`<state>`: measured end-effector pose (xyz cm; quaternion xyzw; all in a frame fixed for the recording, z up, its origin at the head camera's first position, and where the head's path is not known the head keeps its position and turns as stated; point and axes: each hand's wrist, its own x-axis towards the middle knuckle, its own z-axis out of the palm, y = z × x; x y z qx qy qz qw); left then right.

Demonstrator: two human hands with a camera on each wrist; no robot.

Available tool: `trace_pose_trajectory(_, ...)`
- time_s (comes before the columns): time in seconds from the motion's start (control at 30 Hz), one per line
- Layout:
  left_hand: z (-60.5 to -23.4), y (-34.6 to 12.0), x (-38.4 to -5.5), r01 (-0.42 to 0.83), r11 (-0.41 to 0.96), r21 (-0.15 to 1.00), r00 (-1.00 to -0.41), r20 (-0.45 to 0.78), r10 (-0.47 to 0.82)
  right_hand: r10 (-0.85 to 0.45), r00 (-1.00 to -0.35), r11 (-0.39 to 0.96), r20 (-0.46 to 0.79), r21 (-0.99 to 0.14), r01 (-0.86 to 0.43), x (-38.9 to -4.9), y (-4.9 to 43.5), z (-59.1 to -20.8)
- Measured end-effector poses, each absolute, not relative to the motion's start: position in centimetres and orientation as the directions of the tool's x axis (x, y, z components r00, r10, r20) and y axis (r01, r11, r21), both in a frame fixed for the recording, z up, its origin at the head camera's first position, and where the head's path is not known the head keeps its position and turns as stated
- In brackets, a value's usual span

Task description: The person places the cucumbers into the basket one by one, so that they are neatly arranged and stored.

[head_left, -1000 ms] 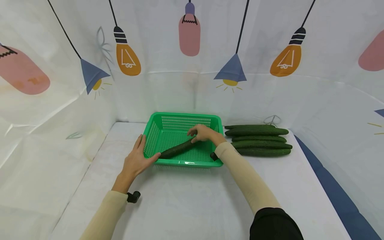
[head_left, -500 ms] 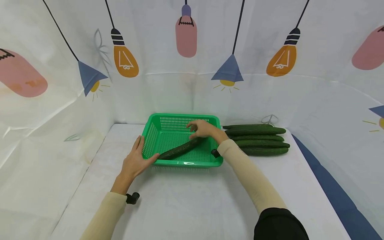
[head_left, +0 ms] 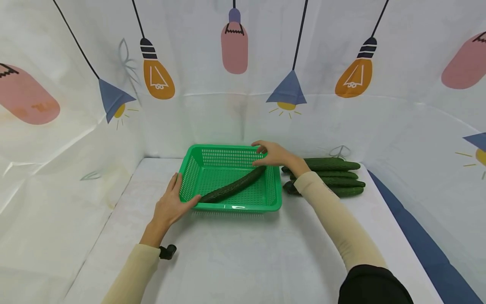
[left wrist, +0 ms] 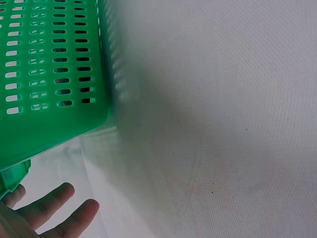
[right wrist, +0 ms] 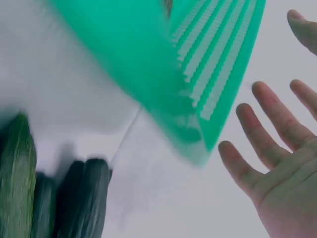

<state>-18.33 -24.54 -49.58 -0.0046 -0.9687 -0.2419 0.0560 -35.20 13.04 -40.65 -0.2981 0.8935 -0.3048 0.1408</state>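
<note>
In the head view, a green plastic basket [head_left: 228, 207] with slotted sides stands at the back of the table. One cucumber [head_left: 231, 188] lies slantwise inside it. My left hand [head_left: 169, 209] rests at its front left corner, thumb over the rim; the left wrist view shows that hand's fingers [left wrist: 54, 203] straight and spread beyond the basket wall. Above the basket's right back part is my right hand [head_left: 276, 154], holding nothing. The right wrist view has its fingers [right wrist: 270, 111] extended and apart, beside the basket's edge.
Several more cucumbers [head_left: 338, 184] lie side by side right of the basket, partly hidden behind the right forearm. A white cloth covers the table [head_left: 235, 257]. Behind it hangs a white curtain [head_left: 212, 118] printed with lamps and bulbs.
My right hand has let go of the cucumber in the basket and moved right and up, over the basket's right side. The left hand stays at the corner.
</note>
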Motion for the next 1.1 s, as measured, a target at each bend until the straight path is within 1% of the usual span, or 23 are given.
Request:
trace_pose_trajectory(0.3, -49.8, -24.5, -18.3, 0.038, 0.882, 0.470, -0.992, 0.123, -0.022, -0.535, -0.844, 0.675, -0.031, -0.616, -0.406, -35.6, 18.8, -40.5)
trace_pose_trajectory(0.53, -49.9, -24.5, -18.4, 0.038, 0.881, 0.472, -0.992, 0.125, -0.024, -0.433, -0.901, 0.735, -0.015, -0.585, -0.343, -35.9, 23.7, -42.0)
trace_pose_trajectory(0.7, -49.7, -24.6, -18.4, 0.038, 0.881, 0.471, -0.992, 0.126, -0.024, -0.379, -0.925, 0.789, -0.036, -0.535, -0.302, -35.8, 27.5, -43.2)
trace_pose_trajectory(0.9, -49.5, -24.5, -18.4, 0.030, 0.882, 0.470, -0.993, 0.113, -0.027, -0.332, -0.940, 0.808, -0.078, -0.538, -0.241, -35.0, 31.5, -44.0)
trace_pose_trajectory(1.1, -49.7, -24.6, -18.4, 0.025, 0.882, 0.470, -0.994, 0.107, -0.028, -0.284, -0.956, 0.837, -0.076, -0.506, -0.209, -34.8, 34.5, -44.9)
